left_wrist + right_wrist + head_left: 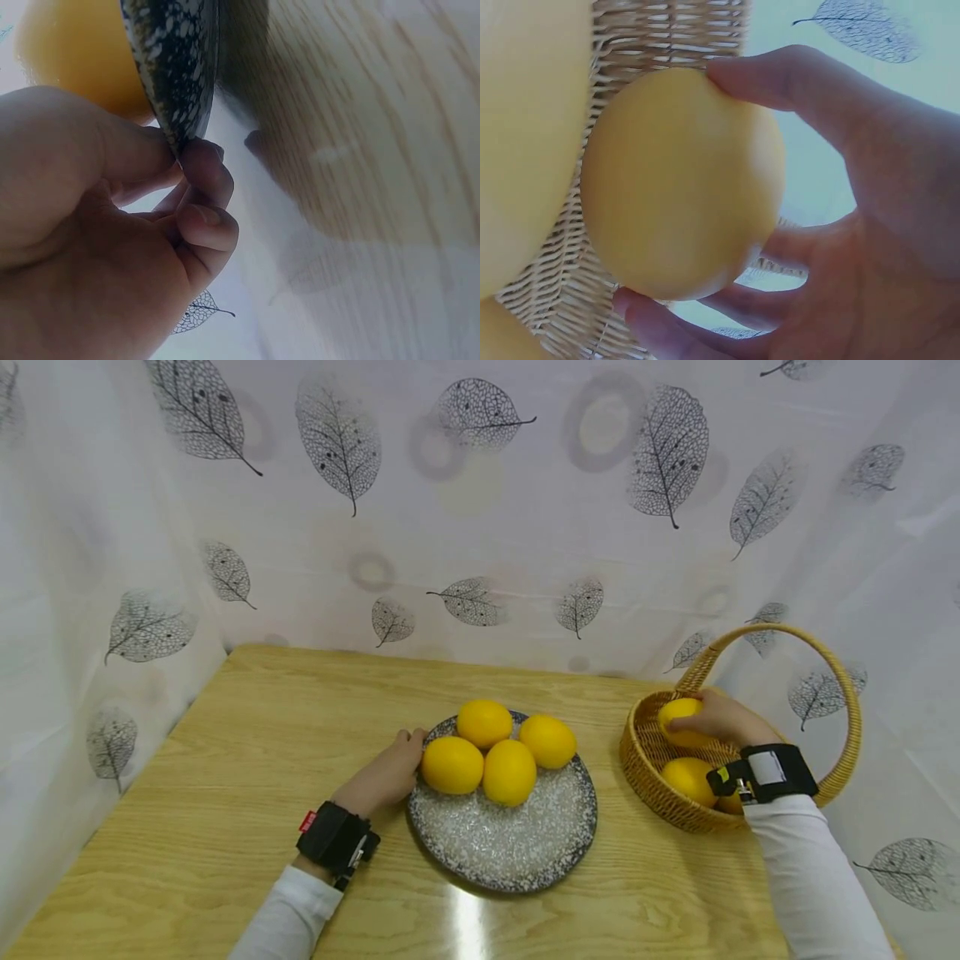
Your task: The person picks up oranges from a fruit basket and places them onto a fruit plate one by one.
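A speckled grey plate with a dark rim holds several yellow lemons on its far half. My left hand pinches the plate's left rim; in the left wrist view, thumb and curled fingers grip the edge of the plate, with a lemon behind. Inside the wicker basket on the right, my right hand holds a lemon. The right wrist view has that lemon between thumb and fingers of the hand, beside another lemon.
More lemons lie in the basket, partly hidden under the right wrist. The basket's tall handle arches up on its right side. Behind the wooden table hangs a pale curtain with a leaf print.
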Demonstrator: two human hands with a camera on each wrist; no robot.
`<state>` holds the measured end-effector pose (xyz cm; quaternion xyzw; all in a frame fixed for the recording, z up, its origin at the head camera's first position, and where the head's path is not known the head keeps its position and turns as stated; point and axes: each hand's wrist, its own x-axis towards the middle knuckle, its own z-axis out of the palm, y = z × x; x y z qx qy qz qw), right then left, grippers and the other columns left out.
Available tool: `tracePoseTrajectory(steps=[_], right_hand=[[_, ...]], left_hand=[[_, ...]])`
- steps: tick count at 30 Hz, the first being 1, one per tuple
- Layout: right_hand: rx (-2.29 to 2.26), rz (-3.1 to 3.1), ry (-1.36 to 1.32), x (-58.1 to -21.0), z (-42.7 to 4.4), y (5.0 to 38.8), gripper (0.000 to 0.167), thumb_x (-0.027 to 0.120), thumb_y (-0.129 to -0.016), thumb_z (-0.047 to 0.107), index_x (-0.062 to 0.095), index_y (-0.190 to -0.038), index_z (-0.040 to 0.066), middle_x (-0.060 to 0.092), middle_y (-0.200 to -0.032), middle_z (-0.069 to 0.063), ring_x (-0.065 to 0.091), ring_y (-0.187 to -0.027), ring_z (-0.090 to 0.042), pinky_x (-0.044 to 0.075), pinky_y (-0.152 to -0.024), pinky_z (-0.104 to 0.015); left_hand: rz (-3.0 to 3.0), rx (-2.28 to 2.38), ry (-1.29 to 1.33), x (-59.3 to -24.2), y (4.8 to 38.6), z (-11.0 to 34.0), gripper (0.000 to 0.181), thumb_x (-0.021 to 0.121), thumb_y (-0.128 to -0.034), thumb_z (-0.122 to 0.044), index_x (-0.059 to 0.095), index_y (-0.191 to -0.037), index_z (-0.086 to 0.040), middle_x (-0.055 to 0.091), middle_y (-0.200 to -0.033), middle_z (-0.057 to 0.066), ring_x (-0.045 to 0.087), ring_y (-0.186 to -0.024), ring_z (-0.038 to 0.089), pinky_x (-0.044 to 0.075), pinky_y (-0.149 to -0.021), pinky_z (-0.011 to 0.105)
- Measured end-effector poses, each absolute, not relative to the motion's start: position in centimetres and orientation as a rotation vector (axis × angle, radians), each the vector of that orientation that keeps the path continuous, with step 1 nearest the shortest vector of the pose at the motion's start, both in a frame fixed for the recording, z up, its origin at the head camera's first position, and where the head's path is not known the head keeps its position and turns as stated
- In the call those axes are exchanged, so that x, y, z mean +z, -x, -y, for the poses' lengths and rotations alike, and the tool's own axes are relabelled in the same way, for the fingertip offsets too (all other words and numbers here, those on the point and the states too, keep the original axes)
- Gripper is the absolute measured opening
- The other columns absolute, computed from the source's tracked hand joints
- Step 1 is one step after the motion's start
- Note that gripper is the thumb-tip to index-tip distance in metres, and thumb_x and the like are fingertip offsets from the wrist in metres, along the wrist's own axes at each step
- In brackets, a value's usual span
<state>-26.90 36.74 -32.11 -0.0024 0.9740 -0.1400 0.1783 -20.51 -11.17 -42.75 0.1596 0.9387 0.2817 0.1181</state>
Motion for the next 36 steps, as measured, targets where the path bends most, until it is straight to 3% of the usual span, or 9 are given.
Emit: tracePoseTrajectory(steps=[16,28,36], right_hand=[[-0.511,-2.802,0.069,-30.7,-34.6,25.0,0.095,0.068,-0.093,0.043,0.024,-0.151,-0.018,0.04,-0.143,-0.044,0.05,-0.12,-0.053,0.049,-0.095,-0.062],[-0.538,-2.878,0.102,-30.8,-33.2,23.7,0.097,0.071,-0.091,0.044,0.025,-0.152,-0.016,0.041,-0.142,-0.043,0.056,-0.112,-0.047,0.057,-0.084,-0.05],[-0.595,-2.91,0.138,-30.9,-31.7,22.6,0.097,0.072,-0.091,0.045,0.026,-0.154,-0.012,0.042,-0.143,-0.04,0.057,-0.111,-0.045,0.056,-0.085,-0.051]], left_hand=[[-2.763,0.801,-0.482,-42.9,20.6,11.2,0.051,0.045,-0.0973,0.011,0.036,-0.147,0.012,0.046,-0.135,0.036,0.06,-0.118,0.04,0.053,-0.102,0.051],[-2.734,0.829,-0.46,-43.0,20.7,11.2,0.053,0.045,-0.0955,0.013,0.037,-0.148,0.011,0.045,-0.137,0.035,0.059,-0.119,0.039,0.052,-0.103,0.051],[-2.737,0.828,-0.45,-42.9,20.6,11.2,0.053,0.046,-0.0953,0.013,0.036,-0.148,0.011,0.045,-0.135,0.035,0.059,-0.117,0.038,0.052,-0.103,0.05]])
